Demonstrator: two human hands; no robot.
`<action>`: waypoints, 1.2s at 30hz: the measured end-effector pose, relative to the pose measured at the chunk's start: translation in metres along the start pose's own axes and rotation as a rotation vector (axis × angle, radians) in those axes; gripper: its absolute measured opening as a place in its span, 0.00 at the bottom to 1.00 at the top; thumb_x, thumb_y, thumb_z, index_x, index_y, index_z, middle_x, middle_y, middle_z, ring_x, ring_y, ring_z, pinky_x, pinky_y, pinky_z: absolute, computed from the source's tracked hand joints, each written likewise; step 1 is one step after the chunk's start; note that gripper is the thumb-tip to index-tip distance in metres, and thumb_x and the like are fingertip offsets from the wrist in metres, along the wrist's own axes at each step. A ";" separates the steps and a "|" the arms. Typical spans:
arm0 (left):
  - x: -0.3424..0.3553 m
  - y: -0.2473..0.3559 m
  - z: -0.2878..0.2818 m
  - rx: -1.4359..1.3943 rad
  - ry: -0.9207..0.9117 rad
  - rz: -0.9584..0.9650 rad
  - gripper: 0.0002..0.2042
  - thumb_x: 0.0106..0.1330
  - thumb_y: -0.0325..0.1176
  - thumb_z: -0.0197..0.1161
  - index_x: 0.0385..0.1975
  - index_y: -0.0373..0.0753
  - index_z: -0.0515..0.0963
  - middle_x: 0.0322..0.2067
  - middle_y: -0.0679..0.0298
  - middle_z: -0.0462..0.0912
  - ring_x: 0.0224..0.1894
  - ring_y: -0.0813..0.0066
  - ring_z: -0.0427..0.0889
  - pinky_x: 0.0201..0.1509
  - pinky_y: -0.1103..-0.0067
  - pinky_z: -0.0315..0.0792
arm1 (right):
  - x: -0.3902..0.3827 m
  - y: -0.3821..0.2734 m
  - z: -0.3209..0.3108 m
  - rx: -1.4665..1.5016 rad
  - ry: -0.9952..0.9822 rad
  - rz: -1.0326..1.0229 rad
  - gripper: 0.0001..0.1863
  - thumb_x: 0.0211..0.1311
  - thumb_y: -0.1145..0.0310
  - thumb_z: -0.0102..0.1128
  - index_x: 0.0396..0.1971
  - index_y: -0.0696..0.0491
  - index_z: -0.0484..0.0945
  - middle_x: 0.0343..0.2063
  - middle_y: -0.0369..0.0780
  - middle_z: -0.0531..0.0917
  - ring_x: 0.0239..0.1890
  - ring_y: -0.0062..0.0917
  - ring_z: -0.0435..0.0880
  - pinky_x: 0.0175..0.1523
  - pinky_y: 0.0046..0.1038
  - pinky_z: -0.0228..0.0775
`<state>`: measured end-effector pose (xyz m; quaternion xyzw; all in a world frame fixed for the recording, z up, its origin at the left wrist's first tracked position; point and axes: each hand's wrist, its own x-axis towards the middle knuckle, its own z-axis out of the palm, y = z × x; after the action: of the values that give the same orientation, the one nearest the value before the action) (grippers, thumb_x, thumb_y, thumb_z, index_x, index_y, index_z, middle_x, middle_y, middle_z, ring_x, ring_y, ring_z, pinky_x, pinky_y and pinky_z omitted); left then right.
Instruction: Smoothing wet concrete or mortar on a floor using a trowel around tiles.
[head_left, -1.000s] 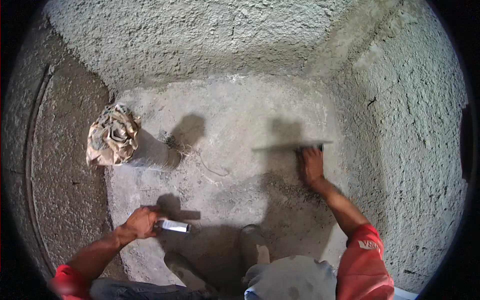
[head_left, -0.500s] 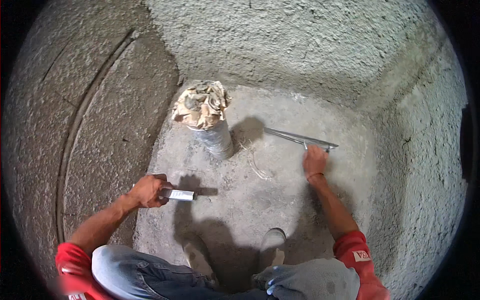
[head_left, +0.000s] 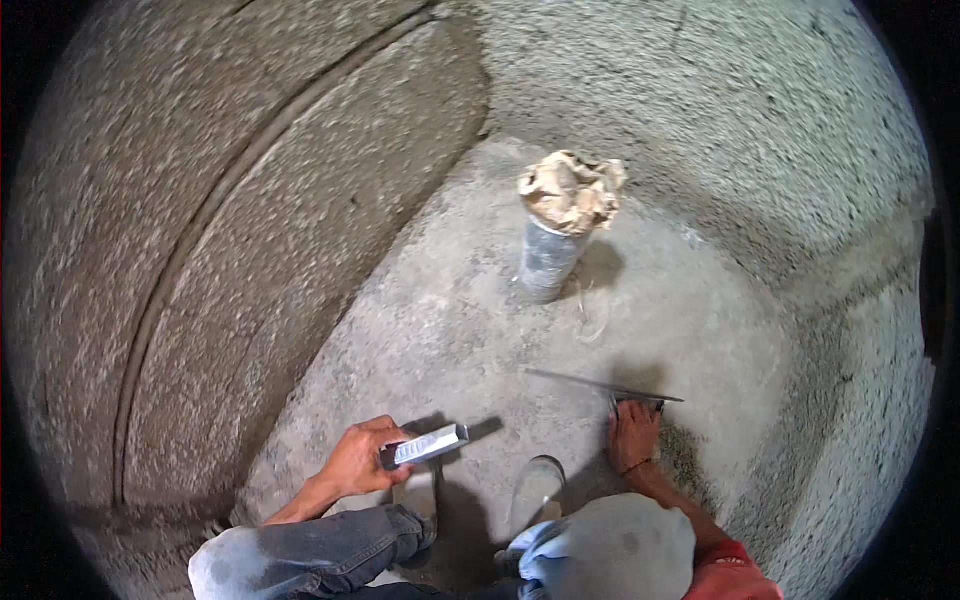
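Observation:
My left hand (head_left: 366,458) is wrapped round a short light-coloured metal bar (head_left: 432,445), boxy in section, whose far end sticks out to the right above the floor. At the right, my right hand (head_left: 635,437) grips the handle of a long flat plastering trowel (head_left: 580,381). The trowel's thin grey blade shows nearly edge-on, stretching left from the hand close over the floor. My right fingers are partly hidden behind the back of the hand.
A grey upright pipe (head_left: 549,262), its top stuffed with crumpled brown paper (head_left: 572,192), stands on the concrete floor (head_left: 440,330). Rough plastered walls rise at left, back and right. A long groove (head_left: 215,200) curves along the left wall. My shoes (head_left: 538,488) are between my hands.
The view has swung left, so the pipe appears farther right. Both hands are nearer my legs, and the trowel has come closer to me. Each hand keeps its hold.

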<state>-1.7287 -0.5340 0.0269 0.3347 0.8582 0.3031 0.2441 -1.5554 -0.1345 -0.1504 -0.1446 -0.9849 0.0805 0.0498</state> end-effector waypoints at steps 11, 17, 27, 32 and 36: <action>-0.120 0.046 0.002 -0.101 0.142 -0.244 0.18 0.47 0.36 0.71 0.39 0.39 0.85 0.31 0.56 0.81 0.35 0.58 0.82 0.41 0.70 0.76 | 0.055 -0.088 0.017 0.134 0.098 -0.163 0.12 0.56 0.68 0.60 0.40 0.52 0.75 0.39 0.42 0.77 0.46 0.39 0.75 0.53 0.43 0.62; -0.169 0.039 0.016 -0.260 0.215 -0.323 0.20 0.44 0.33 0.73 0.40 0.39 0.86 0.31 0.59 0.83 0.34 0.65 0.82 0.41 0.75 0.74 | 0.061 -0.100 0.012 0.169 -0.104 -0.223 0.13 0.56 0.69 0.60 0.42 0.54 0.75 0.42 0.43 0.76 0.48 0.41 0.74 0.52 0.46 0.63; -0.166 -0.035 0.005 -0.233 0.354 -0.252 0.19 0.44 0.32 0.76 0.39 0.37 0.85 0.28 0.58 0.82 0.33 0.66 0.82 0.39 0.74 0.75 | 0.059 -0.172 0.051 -0.046 -0.067 -0.344 0.13 0.54 0.67 0.61 0.41 0.49 0.77 0.37 0.37 0.79 0.43 0.35 0.77 0.46 0.43 0.62; -0.140 -0.070 -0.084 0.133 0.027 -0.095 0.22 0.42 0.38 0.74 0.41 0.40 0.85 0.30 0.57 0.81 0.35 0.58 0.81 0.41 0.67 0.76 | 0.066 -0.162 0.037 0.150 0.012 -0.432 0.10 0.55 0.67 0.60 0.38 0.51 0.75 0.37 0.41 0.78 0.42 0.37 0.77 0.44 0.43 0.63; -0.093 -0.086 -0.132 0.440 -0.295 -0.056 0.21 0.43 0.39 0.73 0.42 0.47 0.85 0.34 0.57 0.82 0.37 0.54 0.83 0.42 0.63 0.78 | 0.126 -0.136 0.033 0.038 0.219 -0.051 0.10 0.57 0.69 0.60 0.37 0.54 0.73 0.36 0.45 0.77 0.42 0.44 0.76 0.44 0.50 0.64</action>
<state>-1.7862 -0.6992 0.0800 0.3964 0.8676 0.0503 0.2960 -1.7176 -0.2307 -0.1500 -0.1265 -0.9753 0.0816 0.1619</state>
